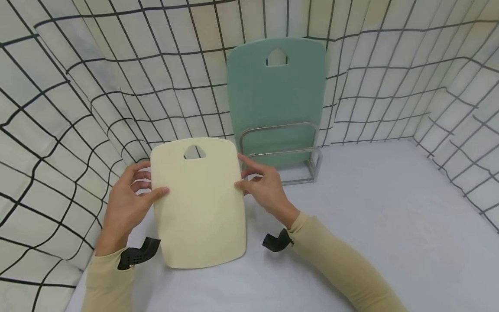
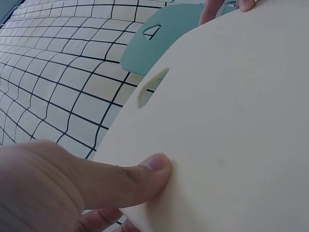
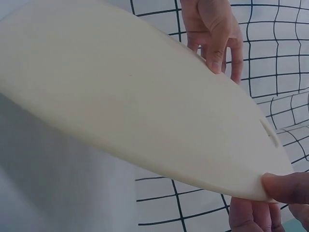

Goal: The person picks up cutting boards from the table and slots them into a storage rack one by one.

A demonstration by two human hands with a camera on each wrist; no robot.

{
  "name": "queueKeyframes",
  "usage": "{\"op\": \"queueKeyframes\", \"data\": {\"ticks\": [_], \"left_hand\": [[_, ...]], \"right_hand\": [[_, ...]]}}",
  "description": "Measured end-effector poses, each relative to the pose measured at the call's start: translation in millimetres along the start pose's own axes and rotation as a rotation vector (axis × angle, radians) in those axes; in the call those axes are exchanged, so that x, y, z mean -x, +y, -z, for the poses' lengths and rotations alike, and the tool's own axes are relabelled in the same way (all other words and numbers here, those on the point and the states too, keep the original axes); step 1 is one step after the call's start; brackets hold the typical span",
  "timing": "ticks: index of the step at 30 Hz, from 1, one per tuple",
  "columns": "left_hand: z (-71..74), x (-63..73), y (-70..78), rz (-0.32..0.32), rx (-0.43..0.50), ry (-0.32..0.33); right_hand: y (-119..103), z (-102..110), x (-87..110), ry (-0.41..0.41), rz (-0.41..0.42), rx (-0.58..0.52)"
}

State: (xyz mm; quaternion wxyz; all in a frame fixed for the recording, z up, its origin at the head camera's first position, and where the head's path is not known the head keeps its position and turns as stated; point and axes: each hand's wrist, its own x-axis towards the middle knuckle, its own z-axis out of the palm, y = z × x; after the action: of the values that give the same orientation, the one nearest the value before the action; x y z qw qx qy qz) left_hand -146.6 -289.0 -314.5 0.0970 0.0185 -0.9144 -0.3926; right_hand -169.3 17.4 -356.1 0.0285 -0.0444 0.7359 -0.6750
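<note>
A cream cutting board (image 1: 199, 208) with a handle hole near its top is held up tilted between both hands. My left hand (image 1: 126, 203) pinches its left edge, thumb on the front face and fingers behind, as the left wrist view shows with the thumb (image 2: 154, 176) on the board. At the right edge, my right hand (image 1: 267, 188) pinches the upper part, its thumb (image 3: 285, 187) on the face in the right wrist view. Behind, a green cutting board (image 1: 277, 95) stands upright in a metal wire rack (image 1: 313, 164).
White cloth with a dark grid pattern (image 1: 156, 73) forms the back and side walls. A white table surface (image 1: 374, 208) extends to the right of the rack. Each wrist wears a black camera mount (image 1: 139, 253).
</note>
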Motion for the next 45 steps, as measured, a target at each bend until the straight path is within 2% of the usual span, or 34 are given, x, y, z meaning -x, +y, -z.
{"op": "queueKeyframes", "data": {"ticks": [9,14,28,34,40,45], "left_hand": [[0.0,-2.9,6.4,-0.049,0.000,0.021],[0.6,-2.9,8.9,-0.047,0.017,0.025],[-1.1,-3.8,13.3,-0.041,0.060,0.070],[-1.2,-2.8,13.5,-0.059,0.084,0.088],[-1.4,-5.7,12.6,-0.069,0.112,0.135],[-0.9,-5.9,13.0,-0.087,0.185,0.184]], "right_hand": [[-3.0,3.7,-0.7,0.006,0.033,-0.028],[-3.5,4.4,-0.6,0.007,0.066,-0.060],[-2.6,3.8,-3.0,0.031,0.100,-0.058],[-2.3,2.7,-1.5,0.042,0.118,-0.047],[-3.8,-0.1,-0.8,0.058,0.156,-0.020],[-6.5,-3.8,-2.2,0.060,0.189,-0.002]]}}
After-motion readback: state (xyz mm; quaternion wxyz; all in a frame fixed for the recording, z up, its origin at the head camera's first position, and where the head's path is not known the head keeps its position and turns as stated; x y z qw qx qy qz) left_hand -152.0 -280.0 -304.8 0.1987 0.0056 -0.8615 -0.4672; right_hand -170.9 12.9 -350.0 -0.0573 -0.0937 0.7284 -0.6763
